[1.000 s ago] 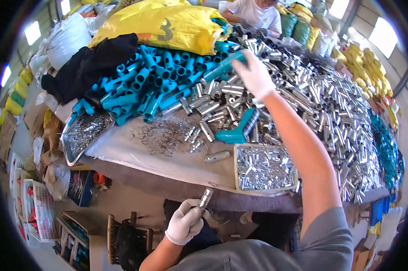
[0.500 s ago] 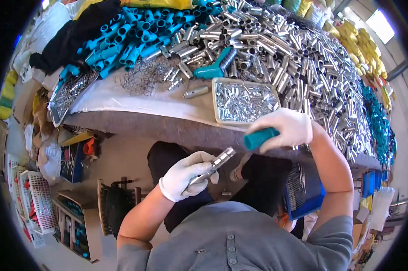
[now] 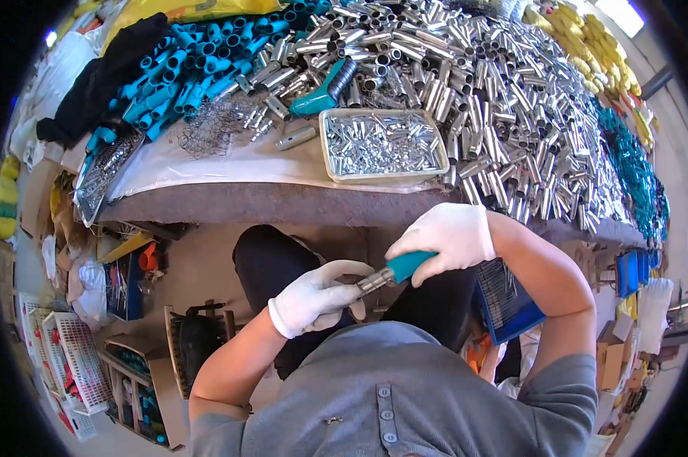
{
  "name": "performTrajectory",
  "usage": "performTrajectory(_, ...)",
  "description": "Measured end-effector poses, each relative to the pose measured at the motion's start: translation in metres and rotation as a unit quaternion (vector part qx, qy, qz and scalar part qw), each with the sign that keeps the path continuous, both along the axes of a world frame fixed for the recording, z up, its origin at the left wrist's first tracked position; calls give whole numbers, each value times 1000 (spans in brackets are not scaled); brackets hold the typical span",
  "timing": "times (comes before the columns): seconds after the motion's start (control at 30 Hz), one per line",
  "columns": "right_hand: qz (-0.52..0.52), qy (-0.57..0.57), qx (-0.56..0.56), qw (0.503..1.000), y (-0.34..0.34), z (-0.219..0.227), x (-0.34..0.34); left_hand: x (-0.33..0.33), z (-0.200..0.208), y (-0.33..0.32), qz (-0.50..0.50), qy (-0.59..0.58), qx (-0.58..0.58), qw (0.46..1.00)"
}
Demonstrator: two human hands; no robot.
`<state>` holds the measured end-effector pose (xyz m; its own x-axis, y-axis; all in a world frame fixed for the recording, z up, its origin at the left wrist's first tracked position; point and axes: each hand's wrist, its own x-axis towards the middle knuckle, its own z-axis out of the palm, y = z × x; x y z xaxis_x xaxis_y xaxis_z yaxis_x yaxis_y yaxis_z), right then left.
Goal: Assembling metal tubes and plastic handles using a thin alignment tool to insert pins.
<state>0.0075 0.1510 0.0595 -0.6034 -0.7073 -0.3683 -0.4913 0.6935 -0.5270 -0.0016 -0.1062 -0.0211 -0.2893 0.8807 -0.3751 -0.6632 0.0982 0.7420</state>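
In white gloves, both of my hands meet above my lap, in front of the table edge. My left hand (image 3: pixel 321 299) is closed around a metal tube assembly (image 3: pixel 374 282), its slim ringed end pointing right. My right hand (image 3: pixel 444 242) grips a teal plastic sleeve (image 3: pixel 409 265), whose open end sits over the tip of the metal part. How far the tip reaches inside is hidden. On the table, a pale tray (image 3: pixel 386 177) of small shiny metal parts lies nearest my hands.
A large heap of metal tubes (image 3: pixel 504 114) covers the table's right and middle. Teal plastic pieces (image 3: pixel 199 61) pile up at the left, beside tangled wire springs (image 3: pixel 207 129). A teal-handled tool (image 3: pixel 317 97) lies behind the tray. Blue bins (image 3: pixel 512 324) stand below right, white baskets (image 3: pixel 77 358) below left.
My right hand has brought the teal sleeve down and left onto the tip of the metal tube assembly. My left hand keeps its hold. The view has shifted slightly.
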Motion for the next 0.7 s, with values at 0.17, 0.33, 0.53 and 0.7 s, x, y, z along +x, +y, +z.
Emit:
performTrajectory(0.17, -43, -31, 3, 999, -22, -4, 12, 3, -8, 16, -9, -66, 0, 998)
performTrajectory(0.33, -219, 17, -207, 953, 30, -13, 19, -4, -25, -4, -14, -166, 61, 984)
performTrajectory(0.53, -335, -72, -215, 915, 1, -22, 32, -5, -39, 1, -56, -230, 78, 968)
performTrajectory(0.7, -390, -67, -258, 882, -3, -39, 36, -6, -31, 7, 4, -232, 59, 971)
